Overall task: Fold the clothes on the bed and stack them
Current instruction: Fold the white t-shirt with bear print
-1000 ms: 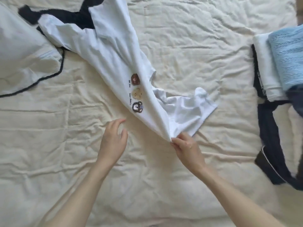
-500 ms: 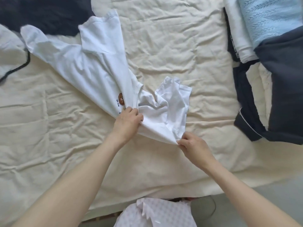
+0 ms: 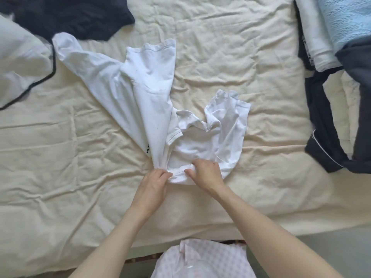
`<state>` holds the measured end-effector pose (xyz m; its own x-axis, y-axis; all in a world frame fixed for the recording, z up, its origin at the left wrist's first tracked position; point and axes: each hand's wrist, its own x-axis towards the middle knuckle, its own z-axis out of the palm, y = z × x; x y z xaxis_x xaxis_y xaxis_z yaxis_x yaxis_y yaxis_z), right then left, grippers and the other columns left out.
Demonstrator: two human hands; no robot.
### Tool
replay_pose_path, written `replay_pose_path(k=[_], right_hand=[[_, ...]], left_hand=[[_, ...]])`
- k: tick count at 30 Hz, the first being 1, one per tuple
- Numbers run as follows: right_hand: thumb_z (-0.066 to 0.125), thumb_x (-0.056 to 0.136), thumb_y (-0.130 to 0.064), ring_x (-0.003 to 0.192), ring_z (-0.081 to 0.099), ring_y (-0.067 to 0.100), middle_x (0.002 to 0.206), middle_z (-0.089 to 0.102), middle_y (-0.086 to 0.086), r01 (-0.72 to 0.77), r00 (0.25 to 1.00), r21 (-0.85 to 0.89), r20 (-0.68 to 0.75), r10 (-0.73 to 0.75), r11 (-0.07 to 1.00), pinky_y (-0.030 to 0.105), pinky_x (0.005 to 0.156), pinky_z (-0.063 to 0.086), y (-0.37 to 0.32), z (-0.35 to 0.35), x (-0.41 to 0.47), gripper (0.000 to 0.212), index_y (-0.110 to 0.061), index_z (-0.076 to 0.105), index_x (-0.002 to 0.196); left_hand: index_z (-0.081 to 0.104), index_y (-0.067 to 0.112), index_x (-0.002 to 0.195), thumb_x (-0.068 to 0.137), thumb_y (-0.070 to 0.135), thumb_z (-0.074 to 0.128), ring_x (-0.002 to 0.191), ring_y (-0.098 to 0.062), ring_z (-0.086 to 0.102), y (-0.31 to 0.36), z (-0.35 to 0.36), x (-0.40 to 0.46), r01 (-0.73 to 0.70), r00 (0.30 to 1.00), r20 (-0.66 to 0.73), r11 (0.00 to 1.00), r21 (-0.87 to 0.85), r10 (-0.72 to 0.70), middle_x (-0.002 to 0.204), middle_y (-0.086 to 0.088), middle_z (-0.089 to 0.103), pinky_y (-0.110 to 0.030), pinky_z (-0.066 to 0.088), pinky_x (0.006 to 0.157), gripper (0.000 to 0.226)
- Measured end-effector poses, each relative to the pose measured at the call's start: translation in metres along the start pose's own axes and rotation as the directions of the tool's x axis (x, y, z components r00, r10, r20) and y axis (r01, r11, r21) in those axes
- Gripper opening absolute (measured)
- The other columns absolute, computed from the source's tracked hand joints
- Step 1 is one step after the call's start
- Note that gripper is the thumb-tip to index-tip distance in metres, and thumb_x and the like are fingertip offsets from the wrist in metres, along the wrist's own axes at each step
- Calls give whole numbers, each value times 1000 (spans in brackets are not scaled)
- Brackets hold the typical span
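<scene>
The white T-shirt (image 3: 148, 91), crumpled and bunched, stretches diagonally from its near end, pinched by the left hand (image 3: 153, 182) and right hand (image 3: 204, 173), toward the far left.

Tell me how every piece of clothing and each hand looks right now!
White cotton T-shirt: unfolded, bunched, lying on the bed.
Left hand: fingers pinching the T-shirt's near edge.
Right hand: fingers curled into the T-shirt's fabric.
Light blue knitted garment: folded, on the pile.
Dark navy garment: crumpled, unfolded.
</scene>
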<state>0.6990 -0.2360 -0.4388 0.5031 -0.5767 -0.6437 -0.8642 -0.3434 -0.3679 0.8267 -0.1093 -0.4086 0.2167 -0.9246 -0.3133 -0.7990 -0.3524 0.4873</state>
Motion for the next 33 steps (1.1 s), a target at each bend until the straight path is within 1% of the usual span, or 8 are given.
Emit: replay_pose_path(k=[5, 10, 12, 14, 16, 21, 28, 33], right_hand=[[53, 90, -12, 87, 55, 17, 84, 60, -9, -25, 995, 507, -70, 71, 862, 16, 66, 32, -3, -17, -23, 18, -15, 62, 105], [55, 88, 3, 87, 53, 5, 94, 58, -7, 286, 928, 469, -354, -119, 835, 4, 76, 36, -21, -67, -75, 19, -3, 61, 105], [55, 85, 10, 84, 55, 5, 92, 57, -2, 421, 868, 387, -435, -240, 820, 8, 77, 41, -29, -94, -95, 19, 2, 63, 99], [57, 82, 12, 78, 55, 6, 86, 55, 1, 511, 810, 290, -476, -341, 809, 11, 73, 43, -36, -125, -114, 16, 3, 64, 93], [61, 81, 10, 73, 55, 9, 82, 57, 4, 563, 754, 200, -521, -400, 802, 13, 70, 42, -42, -159, -131, 10, 3, 65, 88], [63, 84, 5, 71, 54, 10, 83, 59, 5, 632, 627, 23, -603, -493, 775, 12, 67, 40, -75, -250, -170, 8, -1, 65, 88], [60, 86, 3, 69, 50, 13, 86, 54, 1, 759, 332, -219, -681, -653, 613, 14, 68, 34, -149, -386, -237, 17, 0, 68, 100], [59, 92, -10, 71, 53, 18, 82, 55, 1, 841, 146, -325, -634, -760, 432, 8, 68, 36, -192, -450, -294, 15, -1, 71, 88]], left_hand=[[68, 1, 106, 82, -4, 64, 95, -31, 65, 7, -22, 15, -37, 999, -31, 999, 19, 37, 104, -14, 67, -41, 45, 85, 24], [38, 25, 143, 100, 24, 43, 145, -11, 15, 37, -59, 43, -8, 986, 167, 994, -112, 26, 152, 6, 29, -46, 4, 117, 43], [53, 27, 131, 97, 21, 50, 142, -7, 20, 54, -86, 52, 25, 978, 207, 961, -277, 34, 145, 5, 42, -42, 0, 116, 34], [65, 24, 110, 94, 21, 56, 123, -5, 47, 70, -116, 52, 37, 962, 266, 929, -368, 67, 117, 5, 62, -34, 20, 113, 19], [68, 21, 98, 93, 25, 59, 89, 2, 57, 88, -149, 45, 5, 958, 262, 912, -409, 112, 89, 10, 65, -25, 41, 87, 11], [67, 12, 90, 90, 17, 63, 71, 5, 53, 140, -238, 21, -165, 981, -150, 938, -304, 123, 76, 11, 59, -10, 37, 70, 6], [63, 3, 86, 85, 7, 63, 71, -16, 56, 221, -389, -34, -276, 744, -638, 961, -26, 196, 75, -1, 60, -23, 44, 70, 5], [60, 13, 85, 90, 15, 61, 72, -19, 58, 266, -446, -90, -191, 655, -735, 979, 67, 178, 73, 0, 61, -26, 44, 68, 5]])
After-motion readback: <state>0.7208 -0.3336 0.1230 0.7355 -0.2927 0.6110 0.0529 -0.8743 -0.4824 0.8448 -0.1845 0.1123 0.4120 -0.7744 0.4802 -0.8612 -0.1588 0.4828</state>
